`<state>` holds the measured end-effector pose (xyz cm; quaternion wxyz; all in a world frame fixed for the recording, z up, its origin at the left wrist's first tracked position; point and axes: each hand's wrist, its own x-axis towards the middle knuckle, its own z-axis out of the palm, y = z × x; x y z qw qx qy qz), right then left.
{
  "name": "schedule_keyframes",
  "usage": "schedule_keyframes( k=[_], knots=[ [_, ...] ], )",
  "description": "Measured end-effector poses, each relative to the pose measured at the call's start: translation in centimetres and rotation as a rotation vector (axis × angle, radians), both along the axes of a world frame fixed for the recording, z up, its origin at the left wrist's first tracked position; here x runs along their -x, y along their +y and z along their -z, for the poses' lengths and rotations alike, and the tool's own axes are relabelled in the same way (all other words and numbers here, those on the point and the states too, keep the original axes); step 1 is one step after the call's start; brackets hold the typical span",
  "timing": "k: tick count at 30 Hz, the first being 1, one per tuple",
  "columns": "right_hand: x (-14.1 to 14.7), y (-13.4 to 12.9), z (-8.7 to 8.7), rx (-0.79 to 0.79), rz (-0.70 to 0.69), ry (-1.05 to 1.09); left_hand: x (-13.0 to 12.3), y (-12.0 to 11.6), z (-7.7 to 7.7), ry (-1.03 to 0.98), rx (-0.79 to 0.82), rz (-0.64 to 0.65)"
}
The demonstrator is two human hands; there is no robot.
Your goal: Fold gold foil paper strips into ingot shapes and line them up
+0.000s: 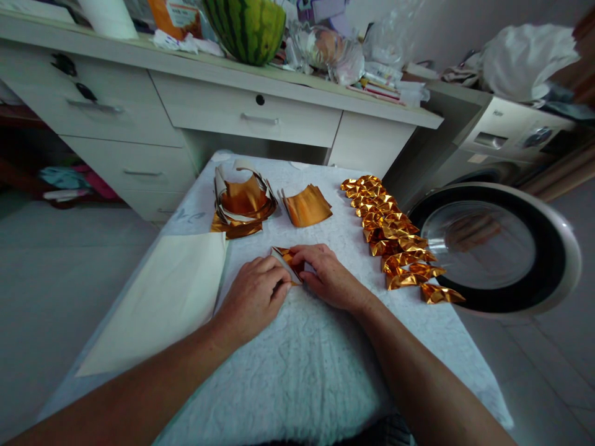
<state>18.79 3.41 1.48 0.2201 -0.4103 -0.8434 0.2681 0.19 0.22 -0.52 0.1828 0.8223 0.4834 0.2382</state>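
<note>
A partly folded sheet of gold foil paper (289, 260) lies on the cloth-covered table between my hands, its pale back and shiny face both showing. My left hand (260, 288) is closed, its fingers pinching the paper's near left side. From the right, the curled fingers of my right hand (325, 272) press on the sheet's gold side. Beyond them sits a small stack of curved gold foil sheets (307, 205), with a larger curled pile of foil sheets (244, 198) to its left. Several folded gold foil ingots (395, 238) stand in rows at the right.
A large cream sheet of paper (162, 297) lies along the table's left side. At the right edge, a washing machine's round door (569, 248) hangs open near the ingots. Behind the table, a white drawer desk (251, 108) carries a cut watermelon (246, 28) and plastic bags.
</note>
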Motion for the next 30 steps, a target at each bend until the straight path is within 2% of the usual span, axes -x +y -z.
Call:
schedule_keyframes(
  k=[5,18,30],
  knots=[
    [0.0,0.0,0.2,0.004,0.037,0.028,0.0,0.0,-0.2,0.049,-0.012,-0.008],
    [-0.1,0.0,0.0,-0.029,-0.022,-0.047,-0.7,0.0,-0.2,0.184,-0.07,-0.123],
    [-0.2,-0.2,0.1,0.004,-0.017,-0.061,-1.0,0.1,-0.3,0.21,-0.103,-0.181]
  ],
)
